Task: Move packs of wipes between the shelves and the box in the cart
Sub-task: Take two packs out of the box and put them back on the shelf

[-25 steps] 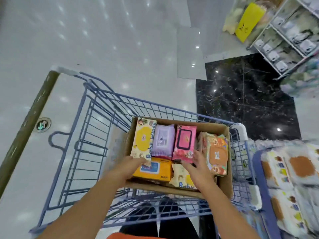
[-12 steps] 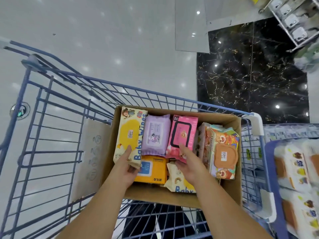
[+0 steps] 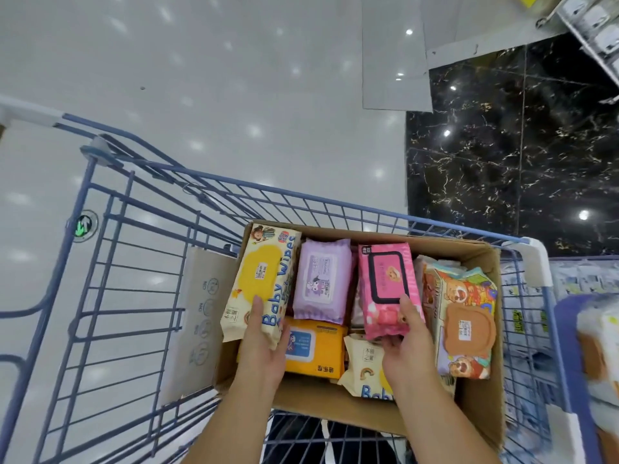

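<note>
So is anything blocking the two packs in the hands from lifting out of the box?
Nothing visible. The left hand grips the cream-and-yellow Baby Wipes pack, the right hand the pink pack with the black-framed lid; both sit on top, and the cardboard box is open above.

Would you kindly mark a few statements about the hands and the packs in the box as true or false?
1. The left hand grips the cream Baby Wipes pack. True.
2. The right hand holds the purple pack. False: it holds the pink pack.
3. The cardboard box sits inside the blue cart. True.
4. The orange pack lies on the floor. False: it lies in the box.
5. The purple pack lies between the cream and pink packs. True.
</note>
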Motion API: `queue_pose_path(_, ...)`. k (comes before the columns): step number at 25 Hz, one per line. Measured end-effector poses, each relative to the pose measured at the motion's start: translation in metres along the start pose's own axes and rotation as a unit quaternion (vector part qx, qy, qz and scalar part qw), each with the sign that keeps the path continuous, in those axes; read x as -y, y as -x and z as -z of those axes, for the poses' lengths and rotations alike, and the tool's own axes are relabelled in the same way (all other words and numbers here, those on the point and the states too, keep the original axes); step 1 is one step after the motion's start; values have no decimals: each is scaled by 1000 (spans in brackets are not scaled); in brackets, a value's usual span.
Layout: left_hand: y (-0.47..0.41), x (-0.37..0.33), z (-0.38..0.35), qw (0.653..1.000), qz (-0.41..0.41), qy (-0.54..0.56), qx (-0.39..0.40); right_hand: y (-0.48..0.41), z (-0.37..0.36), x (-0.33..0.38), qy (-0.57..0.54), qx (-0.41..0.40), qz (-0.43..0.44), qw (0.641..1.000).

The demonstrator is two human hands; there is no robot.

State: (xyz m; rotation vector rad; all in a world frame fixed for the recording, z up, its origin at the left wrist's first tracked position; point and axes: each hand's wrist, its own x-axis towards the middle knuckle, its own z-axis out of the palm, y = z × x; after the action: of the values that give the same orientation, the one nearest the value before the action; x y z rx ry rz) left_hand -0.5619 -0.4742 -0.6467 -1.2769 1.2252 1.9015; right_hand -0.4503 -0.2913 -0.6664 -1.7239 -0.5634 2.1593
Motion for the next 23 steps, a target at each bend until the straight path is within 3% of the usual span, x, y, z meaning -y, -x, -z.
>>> queue_pose_path(5,17,-20,11,995,-75,-50,-37,9,5,5,44,37,1,998)
queue_pose_path(15,124,-97,57,957,-215,-195,17,113,33,96,105,145,88,980)
queue_pose_path(19,163,-115,30,924,-230,-281,118,163,52,125,76,130,142,978)
queue_pose_path(23,183,-126,-9,867,-250,-362,234,232,86,132,8,91,238,967)
